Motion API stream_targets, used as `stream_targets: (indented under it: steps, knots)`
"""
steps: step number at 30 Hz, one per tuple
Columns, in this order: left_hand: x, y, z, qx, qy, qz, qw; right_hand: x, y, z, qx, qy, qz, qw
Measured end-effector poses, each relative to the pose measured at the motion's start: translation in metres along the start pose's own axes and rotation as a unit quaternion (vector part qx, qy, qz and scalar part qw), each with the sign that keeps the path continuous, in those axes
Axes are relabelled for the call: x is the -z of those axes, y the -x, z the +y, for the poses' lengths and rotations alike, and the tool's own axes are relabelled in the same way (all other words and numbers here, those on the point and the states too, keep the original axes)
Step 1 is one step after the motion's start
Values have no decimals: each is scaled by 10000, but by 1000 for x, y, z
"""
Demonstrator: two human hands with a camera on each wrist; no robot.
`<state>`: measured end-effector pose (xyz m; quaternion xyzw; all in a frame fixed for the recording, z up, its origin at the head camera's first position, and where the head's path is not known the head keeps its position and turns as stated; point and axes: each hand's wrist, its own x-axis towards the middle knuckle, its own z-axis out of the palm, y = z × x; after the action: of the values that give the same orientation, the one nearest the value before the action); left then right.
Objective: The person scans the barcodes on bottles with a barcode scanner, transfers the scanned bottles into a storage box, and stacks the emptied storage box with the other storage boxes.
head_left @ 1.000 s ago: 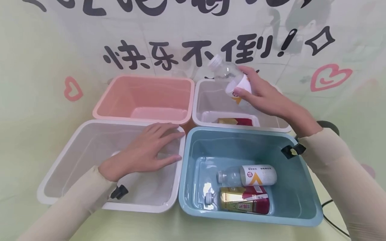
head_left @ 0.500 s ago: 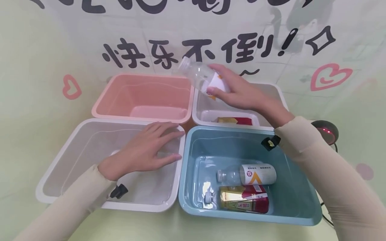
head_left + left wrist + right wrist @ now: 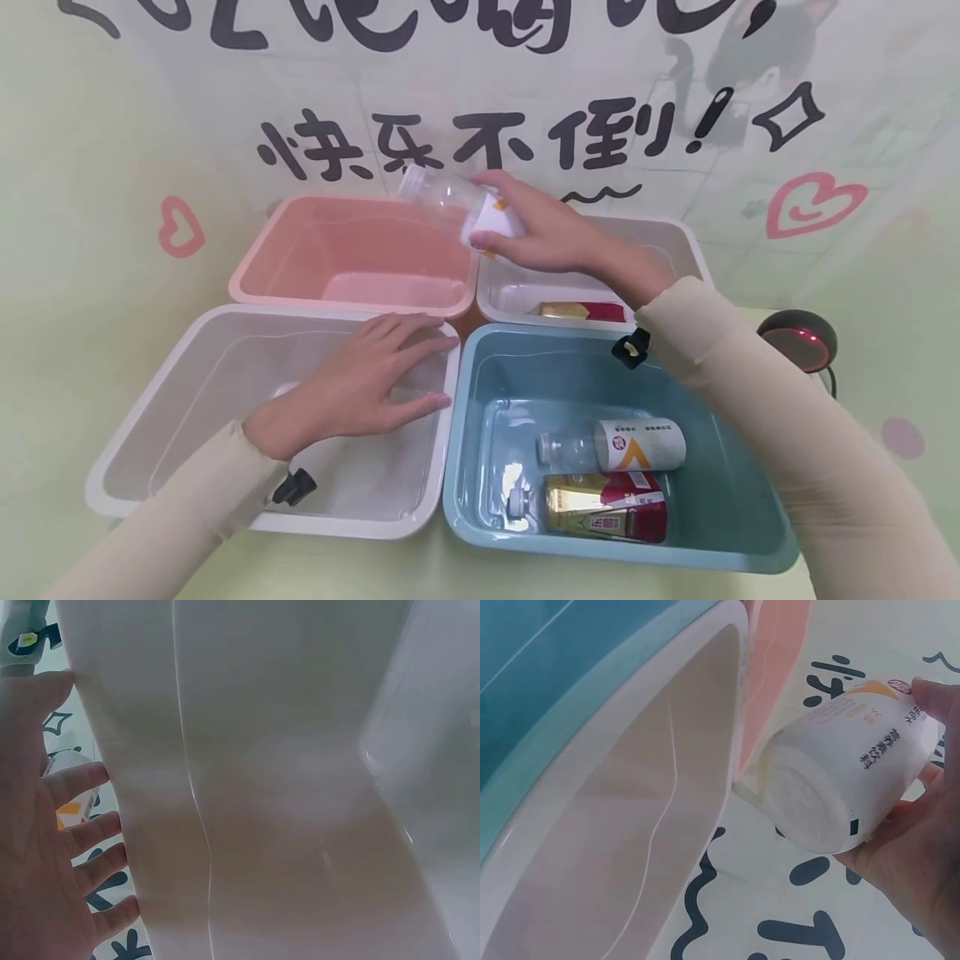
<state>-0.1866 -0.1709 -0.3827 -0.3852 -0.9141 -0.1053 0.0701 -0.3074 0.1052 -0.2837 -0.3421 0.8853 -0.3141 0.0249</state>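
A clear plastic bottle [image 3: 448, 200] with a white label is gripped by my right hand [image 3: 543, 225], tilted with its cap to the left. It hangs over the right part of the pink bin [image 3: 300, 250] and its border with the back white bin [image 3: 675, 242]. In the right wrist view the bottle [image 3: 855, 750] shows its base, with thumb and fingers around its label. My left hand [image 3: 360, 379] rests on the right rim of the front white bin [image 3: 150, 400], fingers spread. The left wrist view shows its fingertips [image 3: 112, 823] touching that rim.
In the blue bin [image 3: 750, 542] lie a similar labelled bottle [image 3: 641, 443] and a gold and red pouch [image 3: 606, 506] with a white cap. Another gold and red package [image 3: 581, 311] lies in the back white bin. A black round device [image 3: 798, 337] stands at right.
My right hand has carried the bottle leftward, from above the back white bin to the pink bin's right side. The left hand has stayed on the rim.
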Motion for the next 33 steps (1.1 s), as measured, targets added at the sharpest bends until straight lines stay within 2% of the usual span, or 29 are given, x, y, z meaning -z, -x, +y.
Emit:
stream_targets:
  steps: [8, 18, 27, 33]
  knots:
    - [1, 3, 2, 139, 46, -25, 9999, -11, -18, -9, 118, -27, 12, 9999]
    - [1, -2, 0, -2, 13, 82, 10000, -18, -41, -18, 444, 38, 288, 9986]
    - [0, 0, 0, 2, 36, 38, 10000, -42, -60, -35, 361, 2, 12, 9993]
    - [-2, -2, 1, -98, 3, 103, 9999, -51, -62, -37, -87, 694, -219, 9973]
